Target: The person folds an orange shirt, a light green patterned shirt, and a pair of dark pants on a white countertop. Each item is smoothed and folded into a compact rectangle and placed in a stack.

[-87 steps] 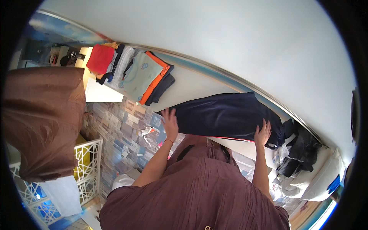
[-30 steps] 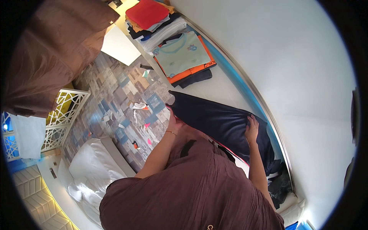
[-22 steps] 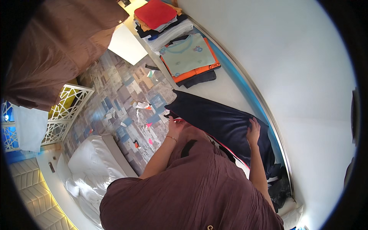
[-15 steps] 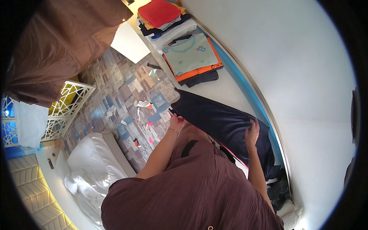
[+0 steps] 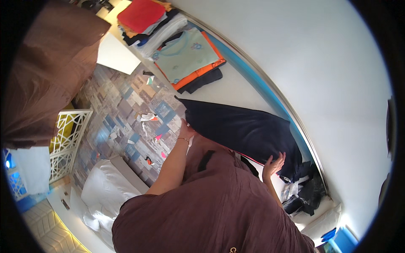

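Note:
A long dark navy garment (image 5: pixel 236 124) with a thin red line along its near edge lies folded lengthwise on the white ledge. At its left end, my left hand (image 5: pixel 187 130) is closed on the near edge, the fingertips partly hidden by cloth. My right hand (image 5: pixel 274 164) rests at the near edge toward the right end, fingers stretched out and apart. Beyond the garment sits a pile with a light green shirt (image 5: pixel 185 57) on top, an orange garment (image 5: pixel 195 79) and dark clothing beneath it.
A second pile topped by a red cloth (image 5: pixel 141 16) stands farther back. Black crumpled plastic (image 5: pixel 306 194) lies right of the garment. Scraps (image 5: pixel 148 117) litter the patterned floor (image 5: pixel 126 99). White bedding (image 5: pixel 103 185) is at left, brown fabric (image 5: pixel 50 71) hangs upper left.
My right hand has slid from the middle of the cloth down to its near edge. The garment lies flatter over the ledge. The whole view has turned slightly.

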A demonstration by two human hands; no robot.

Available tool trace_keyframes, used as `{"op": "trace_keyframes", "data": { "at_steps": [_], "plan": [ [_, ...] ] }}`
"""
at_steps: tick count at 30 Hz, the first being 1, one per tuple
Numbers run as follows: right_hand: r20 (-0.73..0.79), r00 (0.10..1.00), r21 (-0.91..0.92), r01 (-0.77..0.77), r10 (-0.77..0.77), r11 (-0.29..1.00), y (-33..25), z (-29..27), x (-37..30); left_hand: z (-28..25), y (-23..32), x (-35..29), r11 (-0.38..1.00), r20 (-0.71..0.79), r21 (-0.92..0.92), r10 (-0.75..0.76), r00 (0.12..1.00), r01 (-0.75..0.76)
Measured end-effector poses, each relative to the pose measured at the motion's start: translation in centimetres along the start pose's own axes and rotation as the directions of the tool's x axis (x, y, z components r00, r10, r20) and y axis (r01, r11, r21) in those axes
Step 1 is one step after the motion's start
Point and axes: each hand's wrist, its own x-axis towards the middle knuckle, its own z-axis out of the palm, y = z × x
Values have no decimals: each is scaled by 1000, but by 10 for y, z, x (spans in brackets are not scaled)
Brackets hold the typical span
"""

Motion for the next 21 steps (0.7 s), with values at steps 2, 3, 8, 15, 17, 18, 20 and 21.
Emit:
{"op": "trace_keyframes", "data": {
  "at_steps": [2, 3, 8, 15, 17, 18, 20, 21],
  "plan": [
    [-58, 987, -37, -150, 148, 988, 32, 3, -9, 25, 4, -18, 998, -66, 30, 59, 996, -58],
    [-38, 979, -64, -202, 200, 977, 45, 2, -9, 20, 10, -10, 996, 45, 63, 63, 997, -66],
    [38, 964, -173, -252, 262, 952, 82, 5, -2, -15, 29, 29, 982, 248, 153, 74, 966, -114],
    [12, 952, -247, -295, 307, 923, 83, 19, -9, -12, 44, -36, 914, 10, -67, 401, 916, -399],
    [3, 948, -260, -306, 317, 916, 80, 22, -10, -6, 44, -66, 879, 89, -50, 477, 874, -475],
    [0, 947, -265, -310, 322, 913, 76, 22, -9, -3, 44, -80, 856, 128, -48, 516, 847, -514],
    [-26, 945, -290, -320, 327, 902, 75, 24, -7, 16, 36, -105, 737, 217, 30, 655, 724, -676],
    [-46, 944, -308, -325, 328, 894, 76, 26, -7, 38, 26, -126, 639, 241, 107, 726, 643, -762]
  ]
}}
